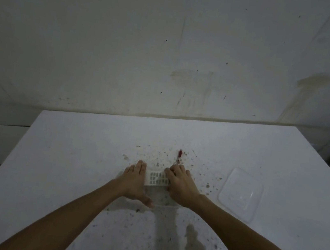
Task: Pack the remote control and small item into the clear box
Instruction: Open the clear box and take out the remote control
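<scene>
A white remote control [156, 178] with grey buttons lies crosswise between my hands, over the clear box [161, 200], whose faint walls show beneath and around it. My left hand [134, 182] spans the box's left side, fingers at the far edge and thumb along the near edge. My right hand [181, 187] covers and grips the remote's right end. A small red cylindrical item [179, 155] with a metal ring lies on the table just beyond my right fingertips, apart from the box. I cannot tell whether the remote rests on the box's floor.
A clear square lid [239, 194] lies flat on the white table [65, 174] to the right of my hands. Brown specks and a stain mark the tabletop. A stained white wall rises behind the table's far edge.
</scene>
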